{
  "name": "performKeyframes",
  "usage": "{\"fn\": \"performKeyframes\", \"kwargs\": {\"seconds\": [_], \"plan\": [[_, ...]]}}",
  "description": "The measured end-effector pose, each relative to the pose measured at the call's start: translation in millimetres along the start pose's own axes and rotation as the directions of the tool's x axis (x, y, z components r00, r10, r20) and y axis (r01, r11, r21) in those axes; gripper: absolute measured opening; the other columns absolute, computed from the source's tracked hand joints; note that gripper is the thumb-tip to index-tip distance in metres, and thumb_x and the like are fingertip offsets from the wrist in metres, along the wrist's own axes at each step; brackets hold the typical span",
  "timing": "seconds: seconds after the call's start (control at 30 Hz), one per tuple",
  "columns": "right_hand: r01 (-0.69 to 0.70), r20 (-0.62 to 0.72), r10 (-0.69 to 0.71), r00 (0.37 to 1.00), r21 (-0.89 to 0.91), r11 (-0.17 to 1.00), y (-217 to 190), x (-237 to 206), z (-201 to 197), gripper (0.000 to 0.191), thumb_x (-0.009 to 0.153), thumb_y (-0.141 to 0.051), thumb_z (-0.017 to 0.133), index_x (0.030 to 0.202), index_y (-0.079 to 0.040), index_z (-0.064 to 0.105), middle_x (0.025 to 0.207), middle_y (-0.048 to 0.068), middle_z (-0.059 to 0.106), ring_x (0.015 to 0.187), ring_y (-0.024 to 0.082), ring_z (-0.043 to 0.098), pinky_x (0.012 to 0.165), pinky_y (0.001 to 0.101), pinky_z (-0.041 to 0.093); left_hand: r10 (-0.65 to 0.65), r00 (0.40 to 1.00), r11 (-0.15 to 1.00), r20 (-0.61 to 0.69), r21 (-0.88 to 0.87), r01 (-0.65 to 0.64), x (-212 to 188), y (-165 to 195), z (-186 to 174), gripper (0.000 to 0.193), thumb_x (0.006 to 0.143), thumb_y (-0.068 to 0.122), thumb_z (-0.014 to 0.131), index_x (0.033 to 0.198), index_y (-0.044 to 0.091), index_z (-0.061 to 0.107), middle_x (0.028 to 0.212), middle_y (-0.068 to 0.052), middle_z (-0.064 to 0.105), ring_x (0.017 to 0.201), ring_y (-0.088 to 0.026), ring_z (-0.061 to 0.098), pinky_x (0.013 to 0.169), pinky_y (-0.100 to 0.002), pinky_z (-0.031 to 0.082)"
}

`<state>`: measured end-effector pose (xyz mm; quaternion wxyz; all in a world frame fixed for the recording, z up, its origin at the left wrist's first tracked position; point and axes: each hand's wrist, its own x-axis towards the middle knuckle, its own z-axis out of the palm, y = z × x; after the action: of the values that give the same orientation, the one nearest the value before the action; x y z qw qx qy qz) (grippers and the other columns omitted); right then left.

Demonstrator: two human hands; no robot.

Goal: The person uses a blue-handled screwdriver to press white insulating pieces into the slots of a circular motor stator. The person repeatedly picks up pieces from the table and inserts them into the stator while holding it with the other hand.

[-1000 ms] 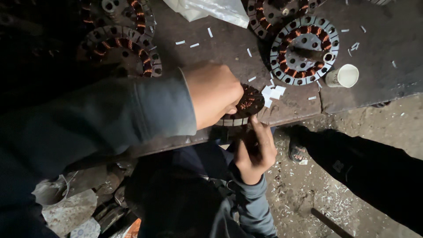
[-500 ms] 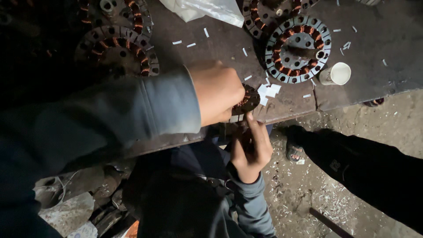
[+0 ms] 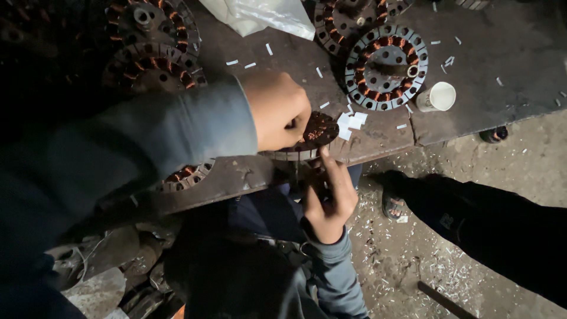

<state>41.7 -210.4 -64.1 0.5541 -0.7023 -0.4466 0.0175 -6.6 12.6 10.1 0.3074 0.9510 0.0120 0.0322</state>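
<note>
Mid-frame, the left hand (image 3: 277,112) sits fist-like on the round stator (image 3: 310,139), which hangs right over the front edge of the dark table (image 3: 484,112). Right hand (image 3: 328,198) comes up underneath, fingers spread against its rim. White paper slips (image 3: 351,122) lie just right; another stator (image 3: 385,66) and a white cup (image 3: 440,96) crowd the upper right.
</note>
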Motion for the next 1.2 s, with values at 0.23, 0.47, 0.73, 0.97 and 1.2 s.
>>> {"fn": "performKeyframes", "kwargs": {"seconds": [0.23, 0.47, 0.73, 0.97, 1.2], "plan": [[0.027, 0.016, -0.026, 1.0, -0.022, 0.999, 3, 4, -3, 0.062, 0.078, 0.017, 0.057, 0.138, 0.002, 0.06, 0.101, 0.014, 0.064, 0.083, 0.02, 0.064, 0.078, 0.0262, 0.053, -0.026, 0.998, 0.996, 0.056, -0.087, 0.031, 2, 2, -10, 0.018, 0.084, 0.026, 0.077, 0.088, 0.008, 0.08, 0.084, -0.012, 0.077, 0.079, -0.03, 0.075, 0.074, -0.041, 0.057], [0.051, 0.036, -0.051, 0.998, -0.013, 0.999, 10, 5, 3, 0.057, 0.08, 0.018, 0.062, 0.135, 0.002, 0.061, 0.1, 0.015, 0.065, 0.081, 0.021, 0.066, 0.077, 0.0262, 0.053, -0.148, 0.984, 0.977, 0.097, -0.141, 0.161, 9, -2, -5, 0.018, 0.078, 0.023, 0.078, 0.085, 0.007, 0.08, 0.084, -0.011, 0.078, 0.079, -0.026, 0.076, 0.074, -0.036, 0.058], [0.072, 0.053, -0.072, 0.996, 0.004, 0.997, 15, 6, 5, 0.055, 0.078, 0.019, 0.061, 0.13, 0.003, 0.063, 0.105, 0.017, 0.067, 0.085, 0.023, 0.067, 0.079, 0.0271, 0.054, -0.173, 0.981, 0.939, 0.087, -0.286, 0.191, 3, -10, -3, 0.012, 0.077, 0.018, 0.079, 0.083, 0.007, 0.08, 0.081, -0.01, 0.077, 0.08, -0.021, 0.077, 0.072, -0.035, 0.059], [0.073, 0.053, -0.073, 0.996, 0.014, 0.997, 15, 3, 7, 0.056, 0.08, 0.02, 0.061, 0.134, 0.003, 0.061, 0.109, 0.018, 0.067, 0.089, 0.023, 0.069, 0.081, 0.0273, 0.054, -0.172, 0.982, 0.949, 0.074, -0.253, 0.185, 0, -10, -3, 0.012, 0.08, 0.018, 0.08, 0.086, 0.008, 0.081, 0.084, -0.01, 0.078, 0.081, -0.021, 0.076, 0.074, -0.035, 0.058], [0.062, 0.068, -0.062, 0.996, -0.003, 0.998, 8, 4, 5, 0.054, 0.084, 0.018, 0.066, 0.135, 0.002, 0.061, 0.102, 0.015, 0.067, 0.084, 0.022, 0.068, 0.079, 0.0268, 0.054, -0.171, 0.976, 0.9, 0.133, -0.381, 0.21, -2, -15, -4, 0.015, 0.082, 0.018, 0.08, 0.091, 0.007, 0.08, 0.087, -0.009, 0.08, 0.084, -0.019, 0.077, 0.076, -0.034, 0.059]]}}
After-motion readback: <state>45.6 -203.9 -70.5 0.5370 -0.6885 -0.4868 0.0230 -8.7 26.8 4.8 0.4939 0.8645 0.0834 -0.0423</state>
